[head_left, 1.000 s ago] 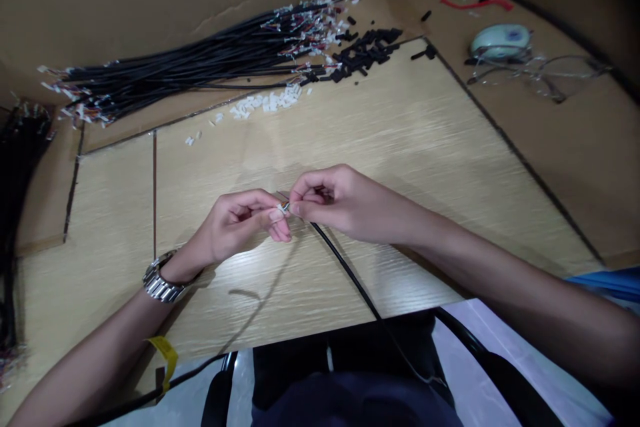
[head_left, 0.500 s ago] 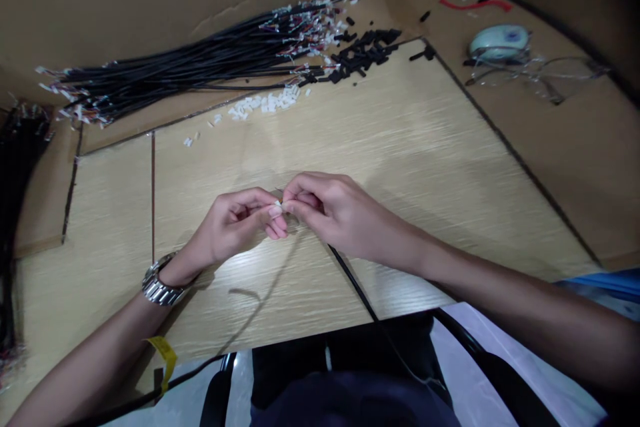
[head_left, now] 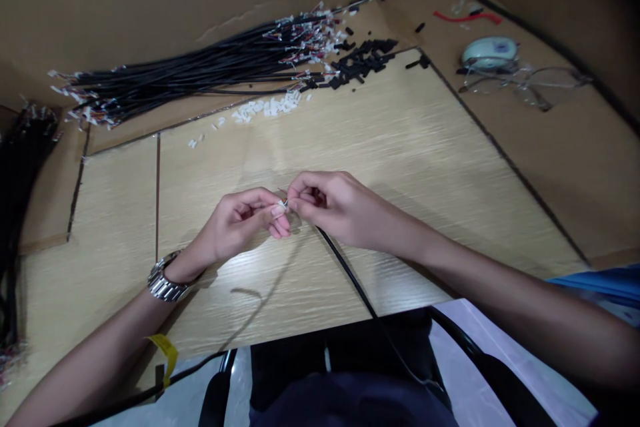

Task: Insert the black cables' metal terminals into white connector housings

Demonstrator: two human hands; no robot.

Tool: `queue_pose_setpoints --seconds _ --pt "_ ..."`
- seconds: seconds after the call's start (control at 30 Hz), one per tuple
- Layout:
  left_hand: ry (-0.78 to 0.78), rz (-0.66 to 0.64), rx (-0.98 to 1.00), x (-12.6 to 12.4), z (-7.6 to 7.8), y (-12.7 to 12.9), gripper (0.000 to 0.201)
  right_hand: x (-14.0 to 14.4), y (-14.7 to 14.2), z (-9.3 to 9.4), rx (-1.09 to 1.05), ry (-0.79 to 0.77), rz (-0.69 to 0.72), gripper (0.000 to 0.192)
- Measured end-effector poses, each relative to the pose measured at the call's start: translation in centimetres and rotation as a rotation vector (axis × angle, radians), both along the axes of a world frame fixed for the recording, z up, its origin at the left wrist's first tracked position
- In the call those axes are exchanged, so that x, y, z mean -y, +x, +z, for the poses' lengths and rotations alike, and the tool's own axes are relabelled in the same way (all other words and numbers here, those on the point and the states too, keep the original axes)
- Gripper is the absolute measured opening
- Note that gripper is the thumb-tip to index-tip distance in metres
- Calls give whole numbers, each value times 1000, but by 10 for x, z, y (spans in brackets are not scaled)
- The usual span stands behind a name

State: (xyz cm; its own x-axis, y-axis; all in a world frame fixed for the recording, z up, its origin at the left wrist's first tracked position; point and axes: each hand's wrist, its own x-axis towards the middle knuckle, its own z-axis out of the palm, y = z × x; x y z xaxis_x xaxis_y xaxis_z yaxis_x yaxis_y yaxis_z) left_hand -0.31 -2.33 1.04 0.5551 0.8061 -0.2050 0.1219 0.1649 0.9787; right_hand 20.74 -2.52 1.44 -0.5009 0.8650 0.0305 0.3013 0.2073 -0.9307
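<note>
Over the middle of the table, my left hand [head_left: 245,221] pinches a small white connector housing [head_left: 282,205] between thumb and index finger. Close beside it, my right hand [head_left: 325,203] is closed, its thumb and index finger on the thin wires at the end of a black cable [head_left: 350,275]. An orange wire shows in the narrow gap between the two hands. From under my right hand the cable runs down over the table's front edge. Whether the wire tip sits inside the housing is too small to tell.
Bundled black cables [head_left: 185,70] lie along the back, with loose white housings [head_left: 267,107] and black sleeve pieces [head_left: 365,61] nearby. More cables [head_left: 25,167] lie at left. At right are a mint-coloured mouse-like object [head_left: 489,52], eyeglasses [head_left: 555,78] and a red strip [head_left: 467,17].
My right hand has shifted slightly away from the left, and more of the wires shows between them. The cable below my right hand shows more. The camera view has moved a little.
</note>
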Motion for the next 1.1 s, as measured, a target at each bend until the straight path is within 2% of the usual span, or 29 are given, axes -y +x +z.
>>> queue_pose_setpoints --seconds 0.2,0.47,0.57,0.97,1.1 --pt "28 8 -11 0 -2 0 15 0 -1 1 -49 -98 6 15" --pt "2 -55 -183 -3 6 -2 22 1 -1 -3 -4 -36 -3 15" --pt "-15 -44 -160 -4 8 -1 21 1 -1 -3 15 -9 -13 15" --pt "10 11 -56 0 2 1 15 1 -3 -3 -22 -62 -9 15" --pt "51 12 -69 -1 2 3 15 2 -5 -3 3 -6 -19 16"
